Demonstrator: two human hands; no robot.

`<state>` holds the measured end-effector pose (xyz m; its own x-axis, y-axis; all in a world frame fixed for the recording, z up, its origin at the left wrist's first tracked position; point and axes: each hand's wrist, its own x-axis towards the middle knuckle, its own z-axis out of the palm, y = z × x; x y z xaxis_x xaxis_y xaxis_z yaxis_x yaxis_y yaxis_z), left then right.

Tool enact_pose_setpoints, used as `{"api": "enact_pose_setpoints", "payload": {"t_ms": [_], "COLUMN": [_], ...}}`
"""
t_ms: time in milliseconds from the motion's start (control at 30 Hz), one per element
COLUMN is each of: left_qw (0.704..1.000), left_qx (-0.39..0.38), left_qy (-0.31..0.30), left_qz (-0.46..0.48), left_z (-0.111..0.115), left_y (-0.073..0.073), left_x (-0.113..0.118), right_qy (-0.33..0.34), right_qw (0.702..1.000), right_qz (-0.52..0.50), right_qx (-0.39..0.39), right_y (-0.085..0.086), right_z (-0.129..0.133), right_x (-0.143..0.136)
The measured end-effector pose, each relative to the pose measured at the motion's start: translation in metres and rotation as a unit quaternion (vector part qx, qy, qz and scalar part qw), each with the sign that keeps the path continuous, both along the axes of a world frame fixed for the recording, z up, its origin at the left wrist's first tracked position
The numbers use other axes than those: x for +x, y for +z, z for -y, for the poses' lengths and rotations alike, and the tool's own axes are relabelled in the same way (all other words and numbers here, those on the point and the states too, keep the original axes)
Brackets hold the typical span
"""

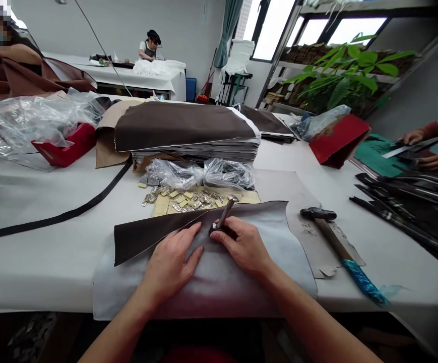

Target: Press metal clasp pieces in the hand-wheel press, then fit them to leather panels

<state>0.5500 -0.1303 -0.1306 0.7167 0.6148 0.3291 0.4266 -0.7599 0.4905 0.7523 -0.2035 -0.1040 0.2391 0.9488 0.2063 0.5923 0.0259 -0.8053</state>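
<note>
A large sheet with a pale grey-blue back (219, 282) lies at the table's front edge, its dark brown side (139, 234) folded over along the top left. Flat on the sheet rests my left hand (173, 257), thumb and fingers apart, holding nothing. My right hand (247, 244) pinches a metal punch-like tool (226, 212), tilted, with its dark lower end at the sheet. Small metal pieces and yellow tabs (188, 200) are scattered just behind. To the right, a hammer (330, 237) with a blue-wrapped handle end lies on the table.
A thick stack of brown sheets (188, 126) and plastic bags (177, 173) stand behind. A black strap (78, 213) runs left. Red holders (69, 146) and dark strips (411, 206) flank the area. At right, another person's hands (430, 151) work at a green mat (373, 154).
</note>
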Motion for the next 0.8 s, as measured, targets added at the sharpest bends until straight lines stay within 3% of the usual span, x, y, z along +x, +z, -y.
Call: {"api": "enact_pose_setpoints", "payload": {"t_ms": [100, 467, 567, 667, 800], "left_qw": [1.0, 1.0, 0.996, 0.983, 0.969], "left_qx": [-0.001, 0.017, 0.051, 0.148, 0.225], "left_qy": [-0.002, -0.009, -0.003, 0.042, 0.104], "left_qz": [0.001, 0.015, 0.067, 0.1, -0.016], "left_z": [0.0, -0.001, 0.003, 0.002, -0.018], "left_y": [-0.001, -0.007, -0.003, 0.014, 0.039], "left_x": [0.0, 0.0, -0.001, 0.002, 0.018], "right_qy": [0.04, 0.058, 0.053, -0.013, -0.154], "right_qw": [0.995, 0.974, 0.982, 0.994, 0.979], "right_qz": [0.082, 0.218, 0.178, 0.069, -0.058], "right_qx": [0.041, 0.001, 0.02, 0.087, 0.118], "right_y": [-0.004, -0.005, -0.005, -0.003, 0.006], "right_z": [0.0, -0.001, -0.001, 0.001, 0.016], "right_x": [-0.003, -0.009, -0.009, -0.005, 0.003]}}
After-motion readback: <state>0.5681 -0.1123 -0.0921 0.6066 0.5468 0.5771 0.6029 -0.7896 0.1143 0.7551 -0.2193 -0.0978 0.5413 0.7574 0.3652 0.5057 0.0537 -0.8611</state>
